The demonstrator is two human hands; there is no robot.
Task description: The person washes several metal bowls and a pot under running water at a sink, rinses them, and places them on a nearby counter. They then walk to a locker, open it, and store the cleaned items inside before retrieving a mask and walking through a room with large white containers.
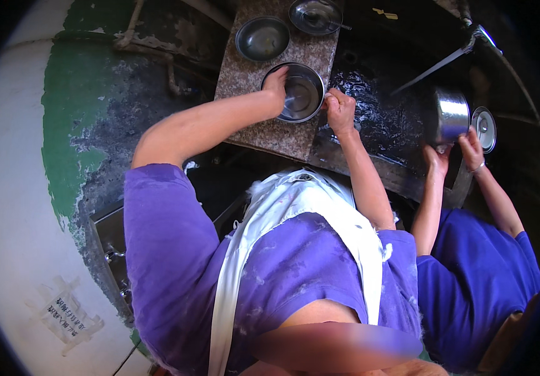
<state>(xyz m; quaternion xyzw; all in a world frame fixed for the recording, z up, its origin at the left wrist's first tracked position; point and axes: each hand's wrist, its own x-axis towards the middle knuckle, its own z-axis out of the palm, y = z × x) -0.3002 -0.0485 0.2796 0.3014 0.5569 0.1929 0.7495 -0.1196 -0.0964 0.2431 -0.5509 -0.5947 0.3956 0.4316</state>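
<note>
Nearest, the person's purple shirt (307, 250) was soft, creased cloth, flecked with pale fluff and darker patches, under a white apron (298, 194) with twisted straps. Ahead, a round metal pan (304, 94), deep-sided and smooth, stood on a stone slab (248, 135) near its right edge. The hands were apart, on opposite sides of the pan. The left hand (277, 81) lay over the left rim, fingers toward the inside; whether they pinched the metal could not be told. The right hand (339, 109) was clamped on the pan at its right edge.

The slab was speckled brown and grey. Beyond the pan sat a shallow round grey bowl (262, 39) and, to its right, a shiny metal bowl (316, 15) with a utensil handle over its rim. Right of the slab, a dark surface (370, 122) glistened wet. There, a co-worker in blue (480, 282) held a shiny cylindrical pot (451, 116), one hand near a round metal lid (484, 130).

At the left, a wall (16, 188) was white with a flaking green band (63, 125); pipes (137, 28) ran above. A taped paper note (68, 315) on the wall carried dark handwritten characters.
</note>
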